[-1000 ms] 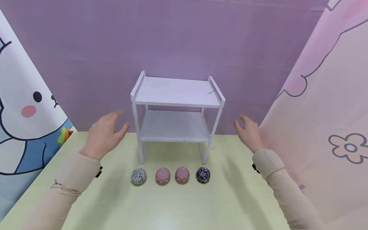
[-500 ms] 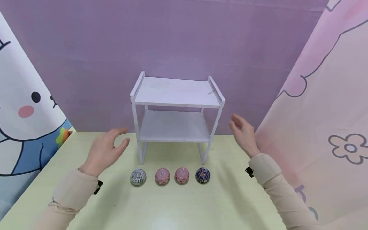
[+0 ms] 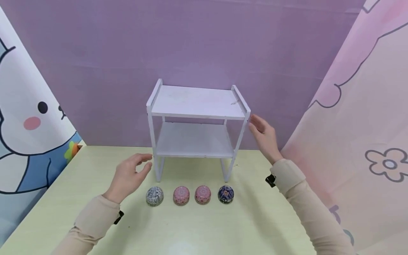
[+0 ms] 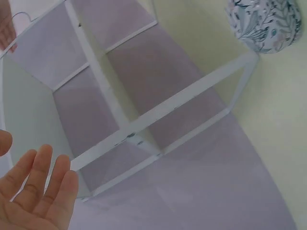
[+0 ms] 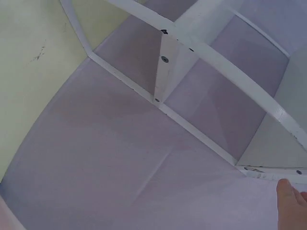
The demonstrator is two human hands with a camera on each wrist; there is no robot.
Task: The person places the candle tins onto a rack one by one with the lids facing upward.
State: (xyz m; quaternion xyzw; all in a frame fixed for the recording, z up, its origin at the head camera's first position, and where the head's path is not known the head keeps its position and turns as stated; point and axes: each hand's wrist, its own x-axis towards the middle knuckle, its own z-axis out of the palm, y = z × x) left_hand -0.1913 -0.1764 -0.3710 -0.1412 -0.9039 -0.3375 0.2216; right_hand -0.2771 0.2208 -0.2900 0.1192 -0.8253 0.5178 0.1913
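A white two-tier shelf rack [image 3: 197, 102] stands on the table near the purple backdrop. My left hand [image 3: 129, 177] hovers by its left front leg, fingers loosely bent and holding nothing; the left wrist view shows those fingers [image 4: 41, 184] spread beside the frame. Up by the rack's top right corner is my right hand [image 3: 265, 138], its fingertips close to the side rail; whether they touch it, I cannot tell. In front of the rack sit small round patterned tins in a row: a grey-white one [image 3: 154, 196], two pink ones [image 3: 181, 195], and a dark blue one [image 3: 226, 194].
A pale yellow table [image 3: 191, 226] lies under everything. The purple backdrop [image 3: 197, 42] rises close behind the rack. Printed cloths stand at both sides, a rabbit cloth [image 3: 19, 88] on the left and a pink flower cloth [image 3: 357, 134] on the right.
My left hand has come down and to the right, toward the rack's left leg. My right hand has moved left and slightly up to the top right corner. Rack and tins stay put.
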